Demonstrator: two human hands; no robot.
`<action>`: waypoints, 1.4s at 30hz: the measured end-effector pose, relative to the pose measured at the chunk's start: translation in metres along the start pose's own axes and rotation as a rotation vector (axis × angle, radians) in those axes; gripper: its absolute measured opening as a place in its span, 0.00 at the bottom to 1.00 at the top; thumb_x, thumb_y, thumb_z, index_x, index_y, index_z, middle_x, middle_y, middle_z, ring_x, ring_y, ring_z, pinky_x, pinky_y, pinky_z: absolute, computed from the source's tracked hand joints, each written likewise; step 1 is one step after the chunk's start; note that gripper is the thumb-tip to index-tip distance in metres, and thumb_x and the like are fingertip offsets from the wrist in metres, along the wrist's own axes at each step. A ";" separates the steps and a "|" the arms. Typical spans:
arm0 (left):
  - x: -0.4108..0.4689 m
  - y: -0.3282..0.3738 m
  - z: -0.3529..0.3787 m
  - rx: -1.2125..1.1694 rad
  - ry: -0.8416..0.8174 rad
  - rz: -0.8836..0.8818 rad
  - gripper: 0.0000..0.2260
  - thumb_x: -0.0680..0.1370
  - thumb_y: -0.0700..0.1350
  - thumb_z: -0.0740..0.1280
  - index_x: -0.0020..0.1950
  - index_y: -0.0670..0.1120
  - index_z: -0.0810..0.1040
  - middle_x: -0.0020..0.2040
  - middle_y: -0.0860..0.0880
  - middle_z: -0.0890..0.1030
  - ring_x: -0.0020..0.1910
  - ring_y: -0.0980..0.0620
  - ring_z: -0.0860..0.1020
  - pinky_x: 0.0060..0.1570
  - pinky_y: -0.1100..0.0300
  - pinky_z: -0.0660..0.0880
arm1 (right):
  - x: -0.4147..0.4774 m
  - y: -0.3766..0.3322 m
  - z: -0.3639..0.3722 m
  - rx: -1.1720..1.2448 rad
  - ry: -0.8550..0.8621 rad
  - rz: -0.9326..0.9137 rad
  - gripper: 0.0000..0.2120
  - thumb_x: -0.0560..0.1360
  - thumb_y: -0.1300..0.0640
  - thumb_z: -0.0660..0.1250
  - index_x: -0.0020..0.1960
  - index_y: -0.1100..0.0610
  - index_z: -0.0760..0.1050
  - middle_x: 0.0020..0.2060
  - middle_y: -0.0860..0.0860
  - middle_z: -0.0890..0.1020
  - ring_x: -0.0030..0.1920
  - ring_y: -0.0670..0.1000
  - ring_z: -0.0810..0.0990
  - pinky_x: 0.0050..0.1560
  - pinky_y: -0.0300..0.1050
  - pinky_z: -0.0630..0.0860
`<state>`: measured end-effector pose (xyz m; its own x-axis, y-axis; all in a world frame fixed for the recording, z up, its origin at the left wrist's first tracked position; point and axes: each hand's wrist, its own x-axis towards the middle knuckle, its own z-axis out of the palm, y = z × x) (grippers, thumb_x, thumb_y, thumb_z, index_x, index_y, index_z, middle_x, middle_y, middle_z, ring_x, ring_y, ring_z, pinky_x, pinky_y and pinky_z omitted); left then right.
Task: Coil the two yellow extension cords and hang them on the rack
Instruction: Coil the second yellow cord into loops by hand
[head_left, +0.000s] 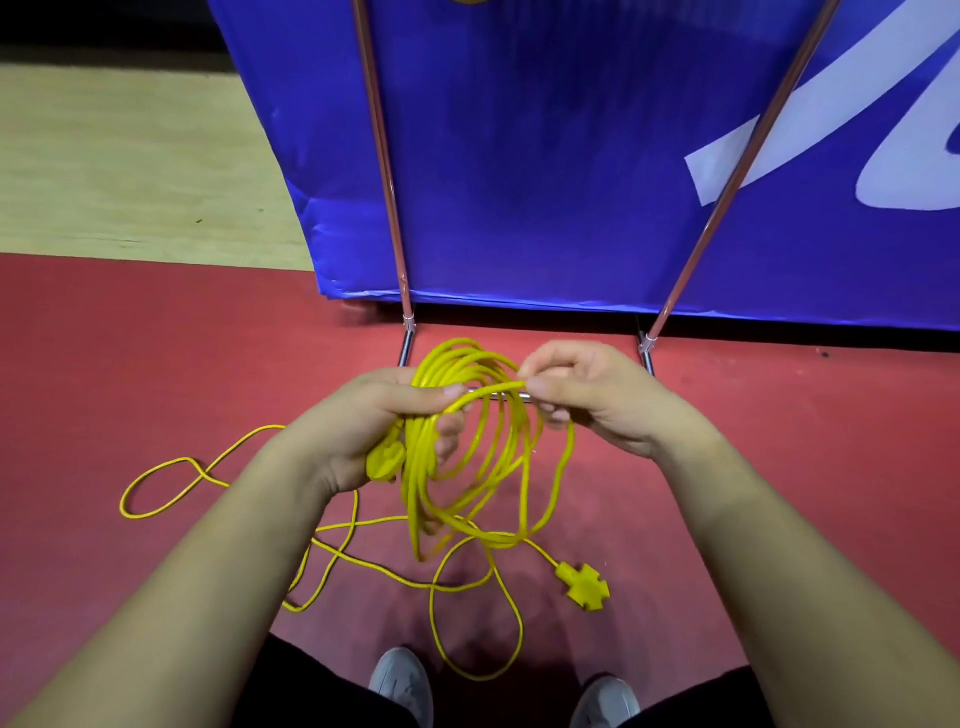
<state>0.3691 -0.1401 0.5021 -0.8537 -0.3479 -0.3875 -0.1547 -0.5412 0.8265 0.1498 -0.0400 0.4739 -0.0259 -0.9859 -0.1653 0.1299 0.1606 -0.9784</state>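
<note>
The left hand (384, 415) is clenched around a bundle of yellow cord loops (467, 447), with a yellow plug (385, 461) poking out below its palm. The right hand (582, 395) pinches one strand at the top of the coil between thumb and forefinger. The loops hang between both hands above the red floor (156, 364). Loose cord (363, 561) trails across the floor to a cross-shaped socket (582, 586); whether this is one cord or two is unclear. Behind stand the rack (387, 171) and a blue banner (545, 156).
</note>
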 end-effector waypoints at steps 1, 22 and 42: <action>-0.001 0.001 -0.002 -0.067 0.007 0.012 0.04 0.70 0.39 0.70 0.41 0.40 0.77 0.30 0.47 0.72 0.26 0.50 0.71 0.29 0.60 0.72 | -0.002 0.008 -0.008 -0.075 -0.014 0.048 0.03 0.75 0.67 0.68 0.48 0.63 0.75 0.29 0.51 0.76 0.29 0.48 0.72 0.34 0.39 0.69; -0.010 0.002 -0.005 0.069 0.014 -0.081 0.24 0.52 0.52 0.83 0.41 0.41 0.84 0.35 0.37 0.83 0.31 0.43 0.83 0.29 0.56 0.79 | -0.012 -0.032 0.038 -0.561 0.104 -0.214 0.05 0.73 0.60 0.72 0.41 0.62 0.80 0.23 0.41 0.73 0.26 0.40 0.67 0.31 0.33 0.64; -0.019 0.014 -0.013 -0.026 0.014 0.040 0.12 0.63 0.41 0.73 0.43 0.36 0.83 0.46 0.31 0.82 0.45 0.35 0.83 0.39 0.49 0.81 | 0.001 0.020 -0.019 -0.327 0.296 -0.022 0.07 0.79 0.59 0.66 0.48 0.63 0.77 0.28 0.56 0.72 0.29 0.51 0.71 0.34 0.43 0.70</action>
<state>0.3893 -0.1506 0.5155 -0.8517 -0.3805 -0.3603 -0.1074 -0.5461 0.8308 0.1341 -0.0368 0.4515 -0.3144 -0.9410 -0.1255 -0.1934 0.1929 -0.9620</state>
